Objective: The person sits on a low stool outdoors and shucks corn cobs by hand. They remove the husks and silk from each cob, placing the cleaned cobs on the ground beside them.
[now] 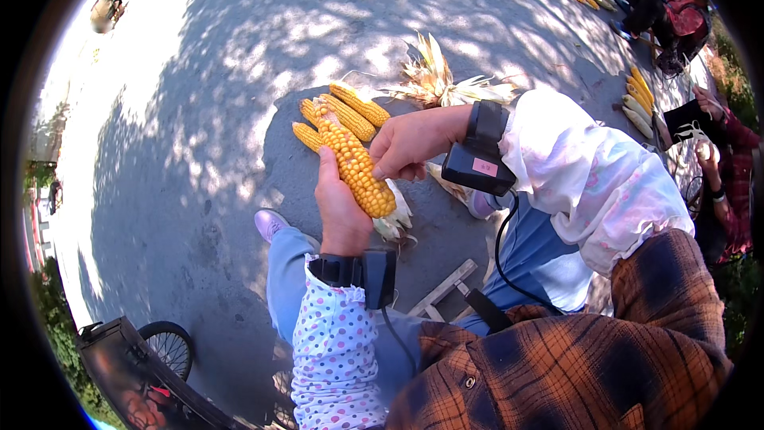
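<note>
My left hand [340, 209] is wrapped around the lower part of a husked ear of yellow corn [358, 164], which lies tilted across the palm. Toward its far end, a pale, pinkish strip of cob shows with kernels gone. My right hand [403, 143] is at the ear's right side, fingers curled and thumb tip against the kernels. Whether loose kernels are between those fingers is hidden. Just beyond, several husked ears of corn [349, 116] lie on the ground. Pale corn husk [395, 215] shows below the held ear.
A heap of dry husks [439, 80] lies ahead on the paved ground [221, 191]. A wooden stool frame [444, 289] is between my legs. At left stands a cart with a spoked wheel [168, 349]. People sit at right, near more corn ears [640, 95]. Cables hang from both wrist devices.
</note>
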The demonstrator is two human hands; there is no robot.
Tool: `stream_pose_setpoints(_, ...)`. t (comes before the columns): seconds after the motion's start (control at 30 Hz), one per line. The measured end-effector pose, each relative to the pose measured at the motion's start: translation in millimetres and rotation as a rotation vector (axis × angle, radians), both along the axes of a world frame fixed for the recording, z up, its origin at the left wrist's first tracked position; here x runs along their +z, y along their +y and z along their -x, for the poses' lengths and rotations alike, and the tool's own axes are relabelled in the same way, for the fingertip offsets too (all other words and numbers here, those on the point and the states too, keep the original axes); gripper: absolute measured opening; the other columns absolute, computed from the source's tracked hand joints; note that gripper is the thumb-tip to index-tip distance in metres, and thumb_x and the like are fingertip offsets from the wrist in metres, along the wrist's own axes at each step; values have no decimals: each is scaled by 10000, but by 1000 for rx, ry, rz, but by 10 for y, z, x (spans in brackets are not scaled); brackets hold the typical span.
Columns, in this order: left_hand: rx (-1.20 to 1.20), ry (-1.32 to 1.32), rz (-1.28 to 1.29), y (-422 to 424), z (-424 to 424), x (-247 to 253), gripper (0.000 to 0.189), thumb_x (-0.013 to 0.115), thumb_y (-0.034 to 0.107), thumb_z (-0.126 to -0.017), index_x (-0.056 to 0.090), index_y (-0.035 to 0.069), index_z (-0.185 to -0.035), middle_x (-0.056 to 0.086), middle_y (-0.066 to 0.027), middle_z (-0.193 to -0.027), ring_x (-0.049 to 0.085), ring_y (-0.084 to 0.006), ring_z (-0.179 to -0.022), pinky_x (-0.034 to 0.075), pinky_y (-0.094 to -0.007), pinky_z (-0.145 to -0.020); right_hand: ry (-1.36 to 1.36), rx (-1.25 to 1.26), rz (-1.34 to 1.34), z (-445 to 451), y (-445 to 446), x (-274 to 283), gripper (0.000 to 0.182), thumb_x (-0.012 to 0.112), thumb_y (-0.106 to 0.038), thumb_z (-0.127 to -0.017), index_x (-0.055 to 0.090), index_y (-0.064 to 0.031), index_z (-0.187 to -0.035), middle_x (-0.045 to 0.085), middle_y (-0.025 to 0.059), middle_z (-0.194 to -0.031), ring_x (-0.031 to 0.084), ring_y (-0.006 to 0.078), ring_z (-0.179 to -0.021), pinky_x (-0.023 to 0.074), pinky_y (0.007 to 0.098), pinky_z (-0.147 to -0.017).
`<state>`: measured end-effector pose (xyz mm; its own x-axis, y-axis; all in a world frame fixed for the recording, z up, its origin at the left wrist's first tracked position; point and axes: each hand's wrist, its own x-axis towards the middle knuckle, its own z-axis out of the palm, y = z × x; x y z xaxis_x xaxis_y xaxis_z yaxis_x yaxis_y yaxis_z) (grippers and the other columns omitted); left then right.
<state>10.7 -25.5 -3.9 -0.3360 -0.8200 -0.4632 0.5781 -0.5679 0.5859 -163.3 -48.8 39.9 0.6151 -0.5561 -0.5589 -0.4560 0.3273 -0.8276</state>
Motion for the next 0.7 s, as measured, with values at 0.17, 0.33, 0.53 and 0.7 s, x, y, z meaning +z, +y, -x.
stream_pose_setpoints(0.17,-44,-55,41,-10,-80,-34,448,310,417,-1002,485,47,-1183,611,-100,-981,614,-200,-837,519,-340,-753,121,-429,224,146,-140,-51,213,546,-206,-856,593,-29,-748,528,-3,-603,505,88,-542,426,247,-490)
stream_pose_setpoints(0.33,-10,-41,18,4,-26,-11,437,313,403,-1005,482,46,-1193,611,-94,-996,614,-194,-839,520,-334,-751,237,-310,380,236,-70,-66,332,600,-355,-872,611,-23,-847,555,33,-685,531,114,-609,429,268,-518)
stream_pose_setpoints(0.53,21,-2,-15,21,49,56,452,307,398,-1007,463,42,-1238,595,-84,-1093,612,-199,-902,515,-347,-792,134,-84,296,-38,24,41,398,566,-381,-883,606,-5,-760,515,34,-616,495,122,-572,407,290,-530)
stream_pose_setpoints(0.7,-63,-18,37,2,-34,-29,441,312,394,-1005,468,51,-1235,606,-90,-1073,614,-201,-898,517,-348,-790,208,-329,605,-18,-18,34,320,561,-259,-868,580,17,-708,530,75,-575,501,141,-563,418,336,-549)
